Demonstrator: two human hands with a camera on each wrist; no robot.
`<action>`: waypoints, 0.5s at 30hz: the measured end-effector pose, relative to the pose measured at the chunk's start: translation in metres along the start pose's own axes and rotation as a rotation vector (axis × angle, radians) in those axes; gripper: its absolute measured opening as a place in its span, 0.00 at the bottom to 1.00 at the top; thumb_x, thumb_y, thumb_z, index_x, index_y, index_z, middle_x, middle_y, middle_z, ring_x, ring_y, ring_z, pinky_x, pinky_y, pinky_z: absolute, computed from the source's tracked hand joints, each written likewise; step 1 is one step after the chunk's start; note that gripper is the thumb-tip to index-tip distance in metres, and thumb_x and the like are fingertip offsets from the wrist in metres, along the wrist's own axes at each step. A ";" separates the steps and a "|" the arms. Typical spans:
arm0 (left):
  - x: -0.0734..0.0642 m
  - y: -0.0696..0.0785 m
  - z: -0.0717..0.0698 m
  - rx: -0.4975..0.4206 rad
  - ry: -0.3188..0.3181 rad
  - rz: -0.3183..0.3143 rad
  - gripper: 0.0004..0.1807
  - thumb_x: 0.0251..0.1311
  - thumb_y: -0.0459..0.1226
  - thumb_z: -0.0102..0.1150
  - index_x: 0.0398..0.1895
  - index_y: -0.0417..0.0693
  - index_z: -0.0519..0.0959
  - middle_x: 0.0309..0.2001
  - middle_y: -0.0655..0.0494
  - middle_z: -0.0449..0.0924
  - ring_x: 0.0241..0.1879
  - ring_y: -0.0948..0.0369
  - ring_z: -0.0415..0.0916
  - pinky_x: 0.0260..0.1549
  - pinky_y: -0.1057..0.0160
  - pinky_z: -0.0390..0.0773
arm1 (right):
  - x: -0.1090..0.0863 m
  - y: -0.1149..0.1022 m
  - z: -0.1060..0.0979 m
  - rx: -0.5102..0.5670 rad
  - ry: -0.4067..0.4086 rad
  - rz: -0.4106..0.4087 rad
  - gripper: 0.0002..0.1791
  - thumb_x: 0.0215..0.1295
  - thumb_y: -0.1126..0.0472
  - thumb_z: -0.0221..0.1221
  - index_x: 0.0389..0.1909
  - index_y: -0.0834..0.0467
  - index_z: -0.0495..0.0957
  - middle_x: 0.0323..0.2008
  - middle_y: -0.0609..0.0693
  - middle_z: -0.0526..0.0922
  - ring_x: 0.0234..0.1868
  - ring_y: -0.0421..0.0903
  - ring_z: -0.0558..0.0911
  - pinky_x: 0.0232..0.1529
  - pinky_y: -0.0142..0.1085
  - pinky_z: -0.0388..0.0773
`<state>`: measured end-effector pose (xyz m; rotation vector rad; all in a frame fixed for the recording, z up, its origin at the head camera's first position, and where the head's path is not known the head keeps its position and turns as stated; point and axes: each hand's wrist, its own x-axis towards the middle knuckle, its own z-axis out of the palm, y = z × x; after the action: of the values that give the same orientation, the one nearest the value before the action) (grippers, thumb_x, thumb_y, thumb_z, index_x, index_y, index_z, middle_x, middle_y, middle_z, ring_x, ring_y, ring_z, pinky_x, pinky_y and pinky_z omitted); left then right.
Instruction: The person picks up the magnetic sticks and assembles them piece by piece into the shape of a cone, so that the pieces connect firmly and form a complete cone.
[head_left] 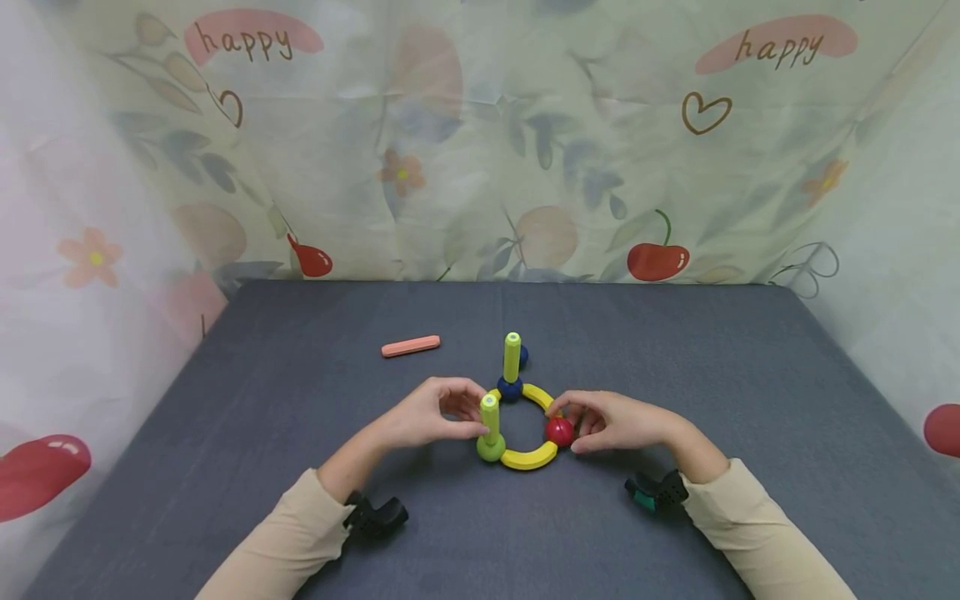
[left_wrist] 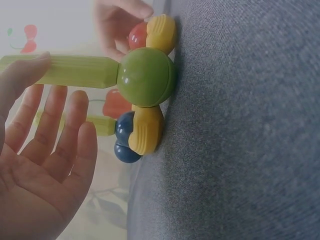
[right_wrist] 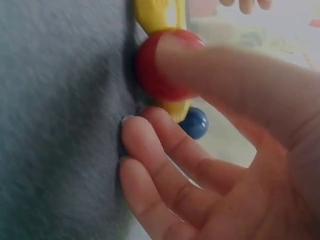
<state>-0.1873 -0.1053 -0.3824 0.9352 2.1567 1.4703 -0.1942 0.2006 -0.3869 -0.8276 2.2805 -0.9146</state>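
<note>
A ring of curved yellow bars joined by balls lies on the dark cloth. A light green stick stands up from its green ball. My left hand pinches that stick, thumb pressed along it in the left wrist view. On the ring's right side sits a red ball, which my right hand holds, thumb on its near face and index finger by the yellow bar behind. At the back, a second light green stick rises from a navy ball.
Another navy ball lies just behind the second stick. A salmon-pink stick lies farther back to the left on the dark tablecloth. A printed curtain hangs beyond the table's far edge.
</note>
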 end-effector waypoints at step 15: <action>0.000 0.000 -0.003 -0.002 -0.002 0.000 0.17 0.53 0.33 0.65 0.47 0.41 0.77 0.43 0.44 0.80 0.41 0.60 0.79 0.45 0.62 0.78 | 0.009 0.002 0.001 -0.235 0.125 -0.026 0.19 0.64 0.69 0.53 0.55 0.53 0.75 0.40 0.52 0.76 0.35 0.41 0.70 0.34 0.29 0.69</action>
<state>-0.1890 -0.1078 -0.3816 0.9361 2.1528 1.4712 -0.2004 0.1950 -0.3909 -0.9230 2.5265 -0.7368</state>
